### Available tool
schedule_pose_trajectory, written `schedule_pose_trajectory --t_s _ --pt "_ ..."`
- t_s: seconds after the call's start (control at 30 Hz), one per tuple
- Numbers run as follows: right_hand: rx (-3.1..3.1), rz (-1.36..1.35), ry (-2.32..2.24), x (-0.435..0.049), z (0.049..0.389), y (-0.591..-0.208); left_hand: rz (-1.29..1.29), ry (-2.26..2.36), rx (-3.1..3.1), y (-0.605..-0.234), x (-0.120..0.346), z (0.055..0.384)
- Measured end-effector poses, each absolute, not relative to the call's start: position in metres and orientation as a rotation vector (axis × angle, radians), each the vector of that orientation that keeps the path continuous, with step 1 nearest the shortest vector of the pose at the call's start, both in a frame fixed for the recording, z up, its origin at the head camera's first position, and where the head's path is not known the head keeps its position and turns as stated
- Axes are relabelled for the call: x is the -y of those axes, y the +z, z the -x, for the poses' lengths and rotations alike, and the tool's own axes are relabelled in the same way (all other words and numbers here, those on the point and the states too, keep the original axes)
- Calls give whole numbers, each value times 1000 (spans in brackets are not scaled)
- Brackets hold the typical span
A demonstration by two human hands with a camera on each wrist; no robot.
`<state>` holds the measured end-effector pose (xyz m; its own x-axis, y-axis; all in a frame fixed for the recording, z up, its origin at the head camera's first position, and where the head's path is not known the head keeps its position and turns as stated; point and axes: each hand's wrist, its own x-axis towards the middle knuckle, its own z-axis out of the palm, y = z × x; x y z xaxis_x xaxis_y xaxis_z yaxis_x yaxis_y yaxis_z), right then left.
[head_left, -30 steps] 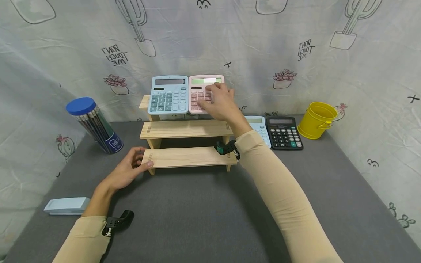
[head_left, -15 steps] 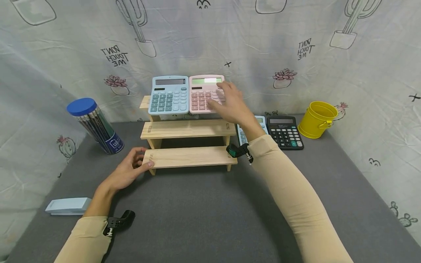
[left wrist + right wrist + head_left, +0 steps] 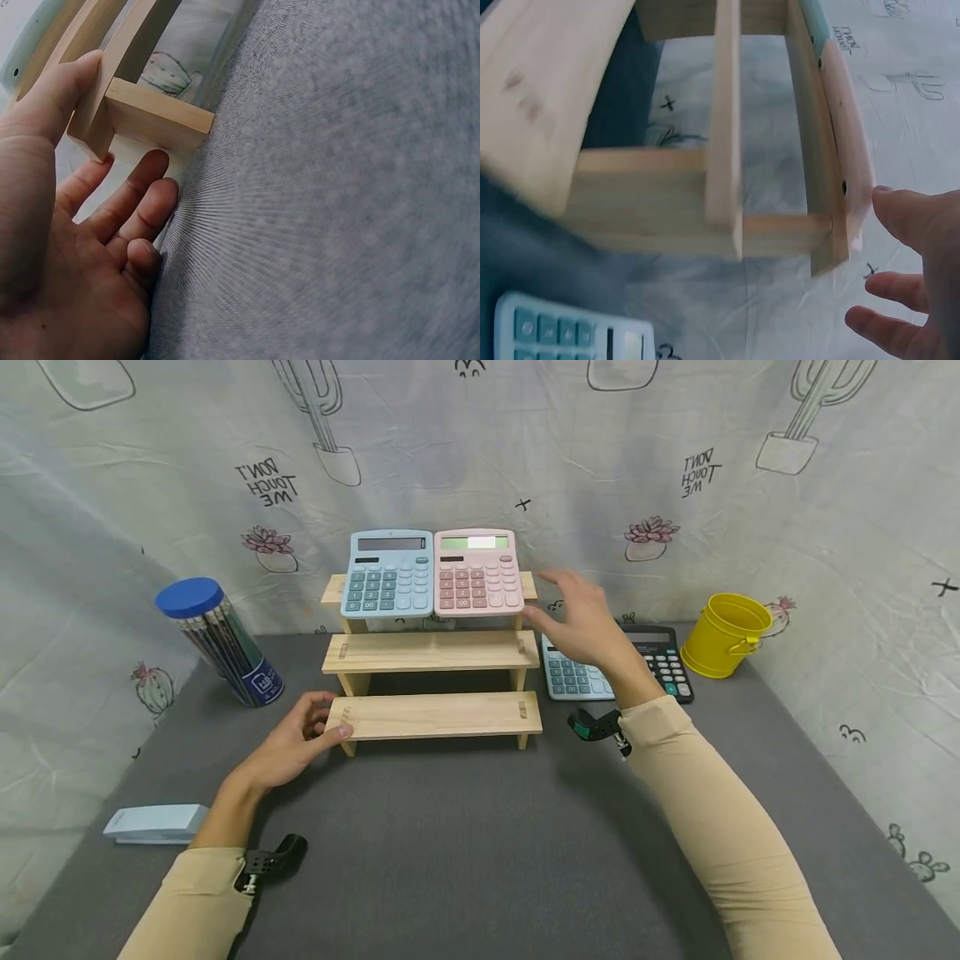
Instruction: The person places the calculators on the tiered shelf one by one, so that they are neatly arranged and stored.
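A three-step wooden display stand stands on the grey table. On its top step a light blue calculator and a pink calculator lean side by side. My left hand pinches the left end of the lowest step, thumb on top and index finger below; the left wrist view shows the other fingers loosely bent beside the stand's leg. Just right of the pink calculator, my right hand has its fingers spread and holds nothing. Its thumb is close to the calculator's right edge; whether they touch I cannot tell.
Right of the stand lie another blue calculator and a black calculator, partly behind my right arm. Beyond them is a yellow bucket. A tub of pencils stands at the left, and a pale blue stapler lies nearer me.
My right hand has come off the pink calculator's face and moved right, past its edge. The pink calculator stays on the top step. My left hand keeps its place.
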<state>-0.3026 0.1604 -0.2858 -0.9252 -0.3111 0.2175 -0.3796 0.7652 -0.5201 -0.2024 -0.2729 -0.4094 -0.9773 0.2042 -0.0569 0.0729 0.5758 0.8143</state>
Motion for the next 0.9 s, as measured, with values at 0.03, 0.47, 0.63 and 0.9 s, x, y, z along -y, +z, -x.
schedule_pose_trajectory --t_s 0.03,0.47,0.63,0.9 --pt "2839 -559 867 -164 301 -287 -236 1366 -2657 -410 273 203" --pt "2856 -567 767 -206 290 -307 -255 1391 -2655 -412 273 203" --pt "2884 -544 731 -221 285 -313 -268 1400 -2659 -413 274 202" --pt "2876 -556 711 -244 282 -325 -282 1412 -2639 -411 274 203"
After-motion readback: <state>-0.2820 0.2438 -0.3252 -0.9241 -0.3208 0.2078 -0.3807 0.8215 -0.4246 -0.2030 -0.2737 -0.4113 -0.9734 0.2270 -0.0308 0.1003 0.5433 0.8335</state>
